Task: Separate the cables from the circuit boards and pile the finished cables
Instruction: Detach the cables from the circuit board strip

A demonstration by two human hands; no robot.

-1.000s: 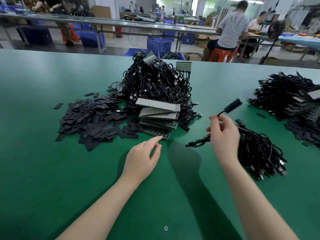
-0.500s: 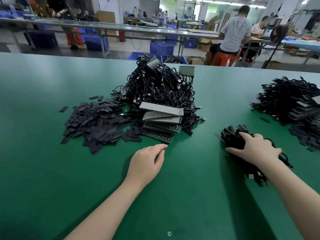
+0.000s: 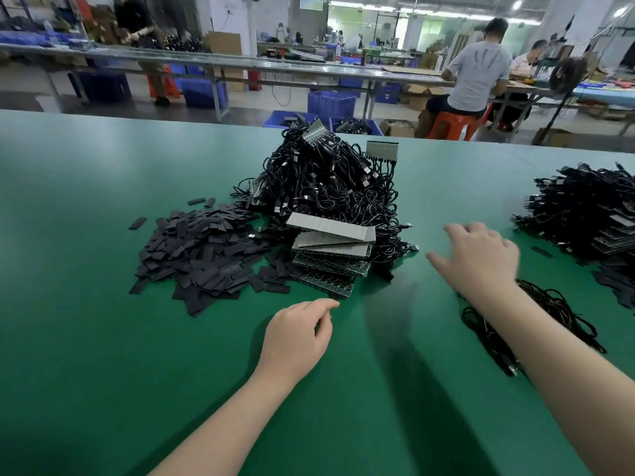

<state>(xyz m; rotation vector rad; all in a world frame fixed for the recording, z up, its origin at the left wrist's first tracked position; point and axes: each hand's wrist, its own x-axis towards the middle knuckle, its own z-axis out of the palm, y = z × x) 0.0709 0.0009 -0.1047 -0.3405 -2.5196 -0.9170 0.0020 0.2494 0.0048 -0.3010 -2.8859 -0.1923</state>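
A tall heap of black cables still joined to circuit boards (image 3: pixel 326 187) rises at the table's middle. A stack of circuit boards (image 3: pixel 331 255) leans against its front. The small pile of finished cables (image 3: pixel 553 317) lies at the right, partly hidden by my right forearm. My right hand (image 3: pixel 481 259) hovers empty above the table, fingers spread, between that pile and the board stack. My left hand (image 3: pixel 297 333) rests low over the green table (image 3: pixel 86 338), fingers loosely bent and holding nothing, just in front of the boards.
Several flat black strips (image 3: pixel 202 255) are scattered left of the heap. A second mass of cables and boards (image 3: pixel 591 211) sits at the far right. People work at benches beyond the table, with blue crates (image 3: pixel 331 103) on the floor.
My right hand held one cable up, laid it on the finished pile, then lifted off and moved left towards the heap, empty. My left hand stayed almost still.
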